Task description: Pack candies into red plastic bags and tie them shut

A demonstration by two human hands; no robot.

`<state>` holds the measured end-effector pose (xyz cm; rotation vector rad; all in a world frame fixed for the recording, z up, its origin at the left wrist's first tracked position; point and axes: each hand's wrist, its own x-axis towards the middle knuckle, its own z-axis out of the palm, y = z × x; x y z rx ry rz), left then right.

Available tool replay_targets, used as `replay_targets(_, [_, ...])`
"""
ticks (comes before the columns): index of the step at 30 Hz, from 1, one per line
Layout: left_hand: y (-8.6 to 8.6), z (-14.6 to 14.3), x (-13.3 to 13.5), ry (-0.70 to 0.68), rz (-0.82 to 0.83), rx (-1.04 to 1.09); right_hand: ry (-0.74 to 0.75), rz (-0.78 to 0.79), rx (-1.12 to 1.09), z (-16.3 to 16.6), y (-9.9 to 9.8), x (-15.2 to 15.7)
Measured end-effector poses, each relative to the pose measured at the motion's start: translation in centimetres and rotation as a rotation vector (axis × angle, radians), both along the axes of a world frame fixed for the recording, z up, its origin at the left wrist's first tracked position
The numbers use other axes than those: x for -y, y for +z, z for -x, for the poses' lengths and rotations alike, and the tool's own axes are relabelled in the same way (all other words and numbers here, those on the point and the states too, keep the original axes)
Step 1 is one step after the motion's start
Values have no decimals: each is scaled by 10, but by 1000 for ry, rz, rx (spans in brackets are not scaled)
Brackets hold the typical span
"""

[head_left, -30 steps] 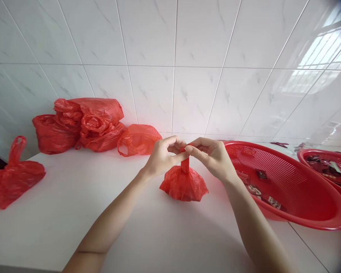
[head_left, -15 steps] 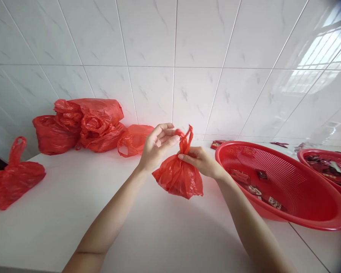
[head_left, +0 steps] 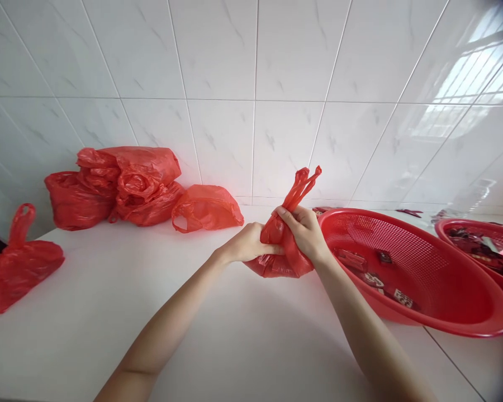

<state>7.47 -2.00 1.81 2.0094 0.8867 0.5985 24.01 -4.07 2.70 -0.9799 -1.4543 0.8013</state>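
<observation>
A filled red plastic bag (head_left: 279,265) is between my two hands, above the white table. My left hand (head_left: 251,243) is closed on the bag's left side, its thumb lying across the front. My right hand (head_left: 304,231) pinches the gathered neck from the right, thumb on top. Above my right thumb the twisted handles stick up and lean to the right. What the bag contains is hidden by the plastic, and some fingers are out of sight behind it.
A loose red bag (head_left: 209,207) lies near the tiled wall, beside a pile of full red bags (head_left: 146,184). Another red bag (head_left: 29,259) stands far left. To the right are a large red basket (head_left: 452,290) with several small packets and a second basket (head_left: 444,223).
My left hand has come down from the handles to the bag's side. My right hand has moved slightly up the neck. The handles now point up and right.
</observation>
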Motion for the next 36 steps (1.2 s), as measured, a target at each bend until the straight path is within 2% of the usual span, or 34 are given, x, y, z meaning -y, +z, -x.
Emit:
replay_targets(5, [-3, 0, 0, 12, -15, -20, 13, -2, -17, 1, -3, -3])
replay_targets(8, [0, 1, 0, -15, 5, 2, 43, 18, -42, 0, 0, -1])
replay_targets(12, [13, 5, 0, -161, 32, 238, 204, 17, 4, 1, 2, 2])
replay_targets(14, [17, 7, 1, -173, -6, 366, 291, -14, 102, 3, 0, 3])
replay_targets(17, [18, 8, 1, -93, -70, 445, 370, -29, 234, 5, -6, 2])
replay_targets(21, [16, 9, 2, 32, -151, 425, 503, 17, 342, 6, -14, -2])
replay_targets(32, [22, 20, 4, 87, -188, 371, 434, 85, 311, 11, -16, 1])
replay_targets(36, [20, 30, 5, 101, -182, 351, 484, 71, 356, 11, -11, 5])
